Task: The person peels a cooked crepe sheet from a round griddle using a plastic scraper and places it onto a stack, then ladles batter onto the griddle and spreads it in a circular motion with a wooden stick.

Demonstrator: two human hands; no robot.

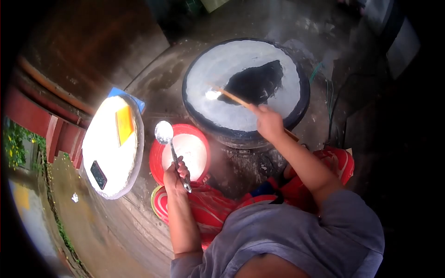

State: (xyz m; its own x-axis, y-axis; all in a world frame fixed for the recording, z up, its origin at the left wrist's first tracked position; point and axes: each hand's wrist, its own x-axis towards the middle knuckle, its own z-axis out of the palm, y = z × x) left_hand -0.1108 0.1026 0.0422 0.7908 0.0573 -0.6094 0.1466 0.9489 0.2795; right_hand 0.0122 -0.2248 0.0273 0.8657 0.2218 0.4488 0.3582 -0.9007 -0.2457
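My left hand [172, 178] is closed round the handle of a metal ladle [164, 132], its round bowl raised above the left rim of a red bucket [154, 163] of white batter [191, 152]. My right hand [270, 123] grips a thin wooden stick [237, 99] that reaches over a round black griddle [303, 99]. White batter [204, 69] coats much of the griddle in a broad ring, with an irregular dark patch [257, 81] in the middle. Near the stick's far end lies a bright white blob [213, 95]; whether it touches the stick I cannot tell.
To the left stands a round white surface [104, 143] bearing a yellow flat item [124, 125] and a dark phone [98, 174]. A blue object [132, 99] shows behind it. Thin green cords [330, 99] hang right of the griddle. Steam drifts at the back.
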